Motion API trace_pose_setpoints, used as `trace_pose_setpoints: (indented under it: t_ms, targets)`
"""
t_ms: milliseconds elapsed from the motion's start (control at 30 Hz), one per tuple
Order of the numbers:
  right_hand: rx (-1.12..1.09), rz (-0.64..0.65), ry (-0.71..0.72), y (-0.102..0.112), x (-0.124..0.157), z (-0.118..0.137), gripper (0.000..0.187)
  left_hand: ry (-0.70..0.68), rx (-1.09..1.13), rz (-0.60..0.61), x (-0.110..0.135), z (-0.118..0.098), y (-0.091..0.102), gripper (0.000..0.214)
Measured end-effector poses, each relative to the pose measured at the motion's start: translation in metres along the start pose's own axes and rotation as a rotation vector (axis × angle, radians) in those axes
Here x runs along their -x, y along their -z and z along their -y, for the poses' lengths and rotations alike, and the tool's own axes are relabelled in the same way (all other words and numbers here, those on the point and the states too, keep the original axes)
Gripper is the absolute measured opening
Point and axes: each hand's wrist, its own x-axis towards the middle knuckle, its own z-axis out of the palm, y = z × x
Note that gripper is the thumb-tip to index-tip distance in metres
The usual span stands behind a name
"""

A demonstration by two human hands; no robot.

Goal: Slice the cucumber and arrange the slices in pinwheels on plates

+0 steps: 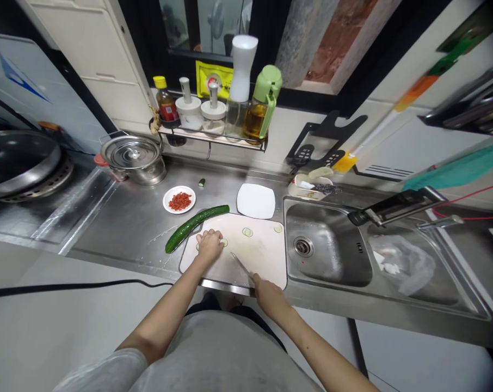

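Observation:
A pale cutting board (263,256) lies on the steel counter just left of the sink. My left hand (209,243) rests on the board with fingers curled over a cucumber piece that is mostly hidden beneath it. My right hand (267,291) is closed on the handle of a knife (241,264), whose blade points up-left toward my left hand. A few thin cucumber slices (247,232) lie on the board. A whole long green cucumber (195,226) lies at the board's upper left edge.
A small plate of chopped red chili (179,200), a cucumber end (201,182) and an empty white square plate (256,201) sit behind the board. A lidded steel pot (134,158) and wok (20,163) stand left. The sink (326,250) is right; a bottle shelf (214,136) hangs behind.

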Motion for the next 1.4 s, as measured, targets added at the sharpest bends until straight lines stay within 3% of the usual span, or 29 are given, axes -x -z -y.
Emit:
trace_pose_setpoints:
  t_ms: [267,467,600,833,1033,1267,1400]
  targets:
    - [-0.102,-0.120,-0.002,-0.019,0.000,-0.020,0.031,0.013,0.064,0.018,0.003,-0.007,0.002,0.012]
    - [-0.183,-0.204,-0.024,-0.025,-0.006,-0.032,0.026,0.003,0.157,0.009,0.021,-0.009,0.006,0.017]
    - [-0.180,-0.199,-0.033,-0.023,-0.012,-0.031,0.027,-0.047,0.183,0.025,0.035,0.006,0.011,0.019]
    - [-0.177,-0.188,-0.044,-0.020,-0.014,-0.030,0.030,0.104,0.085,-0.023,0.034,0.047,0.027,0.019]
    - [-0.183,-0.210,-0.041,-0.025,-0.017,-0.033,0.030,0.132,0.029,-0.067,0.029,0.061,0.028,0.017]
    - [-0.203,-0.207,-0.035,-0.024,-0.017,-0.034,0.031,0.139,-0.012,-0.102,0.032,0.062,0.029,0.017]
    - [-0.242,-0.212,-0.029,-0.022,-0.015,-0.035,0.030,0.128,0.034,-0.136,0.032,0.042,0.027,0.021]
